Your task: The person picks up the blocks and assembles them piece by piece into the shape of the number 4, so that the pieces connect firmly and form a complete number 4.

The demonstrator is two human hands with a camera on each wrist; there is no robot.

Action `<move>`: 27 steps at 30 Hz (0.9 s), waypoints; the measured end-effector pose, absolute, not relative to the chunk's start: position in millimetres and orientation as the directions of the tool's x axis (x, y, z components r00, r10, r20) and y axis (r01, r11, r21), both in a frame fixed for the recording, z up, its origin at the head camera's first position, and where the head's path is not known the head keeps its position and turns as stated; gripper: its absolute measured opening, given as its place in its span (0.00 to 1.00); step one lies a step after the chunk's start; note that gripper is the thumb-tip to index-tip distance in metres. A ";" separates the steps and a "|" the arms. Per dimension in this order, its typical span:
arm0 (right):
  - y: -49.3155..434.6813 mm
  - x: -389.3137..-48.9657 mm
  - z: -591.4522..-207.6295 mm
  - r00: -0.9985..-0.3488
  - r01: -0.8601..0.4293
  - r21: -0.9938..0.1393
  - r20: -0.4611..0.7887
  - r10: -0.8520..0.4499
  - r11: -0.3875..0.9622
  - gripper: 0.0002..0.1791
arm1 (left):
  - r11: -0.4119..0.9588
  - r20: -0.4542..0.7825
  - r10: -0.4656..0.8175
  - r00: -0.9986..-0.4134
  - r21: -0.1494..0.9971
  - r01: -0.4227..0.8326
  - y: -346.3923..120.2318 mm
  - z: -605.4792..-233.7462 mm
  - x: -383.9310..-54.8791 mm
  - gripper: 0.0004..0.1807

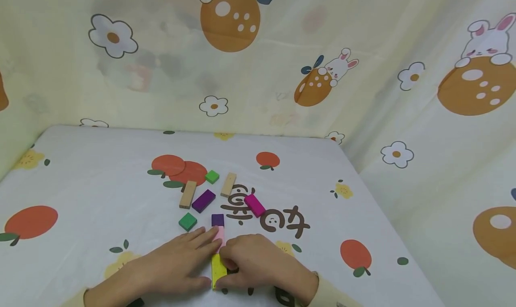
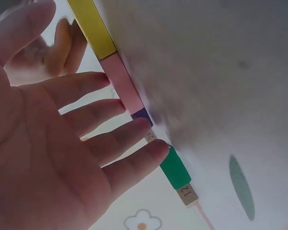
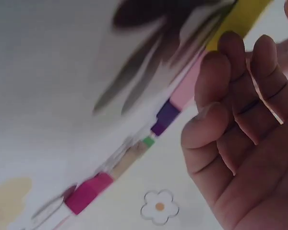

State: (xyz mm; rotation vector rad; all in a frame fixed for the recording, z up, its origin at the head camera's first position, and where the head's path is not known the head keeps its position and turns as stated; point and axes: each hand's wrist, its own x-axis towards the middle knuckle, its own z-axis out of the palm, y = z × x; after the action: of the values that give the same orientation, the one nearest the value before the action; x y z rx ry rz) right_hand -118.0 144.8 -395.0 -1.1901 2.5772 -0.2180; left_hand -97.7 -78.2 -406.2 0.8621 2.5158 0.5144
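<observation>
A yellow block (image 1: 218, 270), a pink block (image 1: 219, 238) and a dark purple block (image 1: 217, 219) lie end to end in a row on the cloth. My left hand (image 1: 177, 262) is on the row's left side, fingers straight and spread, fingertips right at the pink block; its thumb points at the yellow one's near end. On the other side my right hand (image 1: 258, 262) has curled fingers, with thumb and index finger at the yellow block. In the right wrist view those bent fingers (image 3: 213, 79) partly cover the yellow and pink blocks.
Beyond the row lie a dark green block (image 1: 187, 222), a purple block (image 1: 204, 201), a light green block (image 1: 212, 177), two plain wooden blocks (image 1: 187, 195) and a magenta block (image 1: 255, 205). A patterned curtain (image 1: 258, 83) hangs behind the table.
</observation>
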 end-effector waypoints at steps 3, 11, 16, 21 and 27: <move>148.7 -124.2 -391.8 -0.651 -0.701 -0.244 -0.163 -0.741 0.670 0.18 | 0.734 -0.246 0.646 -0.722 0.460 0.500 -78.6 -407.2 -97.8 0.44; 158.7 -143.1 -390.1 -0.712 -0.687 -0.187 -0.017 -0.702 0.702 0.13 | 0.738 -0.163 0.638 -0.753 0.410 0.536 -71.5 -408.7 -96.7 0.46; 166.1 -156.0 -396.2 -0.728 -0.684 -0.147 0.079 -0.681 0.714 0.13 | 0.752 -0.187 0.625 -0.758 0.406 0.520 -65.3 -411.6 -95.9 0.49; 173.6 -169.6 -399.1 -0.761 -0.648 -0.169 0.122 -0.637 0.742 0.16 | 0.765 -0.214 0.611 -0.762 0.410 0.497 -63.6 -415.1 -94.5 0.51; 184.3 -185.6 -400.3 -0.813 -0.580 -0.191 0.066 -0.579 0.792 0.27 | 0.764 -0.183 0.602 -0.778 0.414 0.494 -62.5 -418.9 -94.7 0.50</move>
State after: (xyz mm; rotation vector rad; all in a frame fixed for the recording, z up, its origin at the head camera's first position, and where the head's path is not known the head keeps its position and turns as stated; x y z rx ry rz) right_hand -185.6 184.3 -400.3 -0.9626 2.9773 -0.3194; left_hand -94.7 -62.5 -418.9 0.8471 2.6554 0.4998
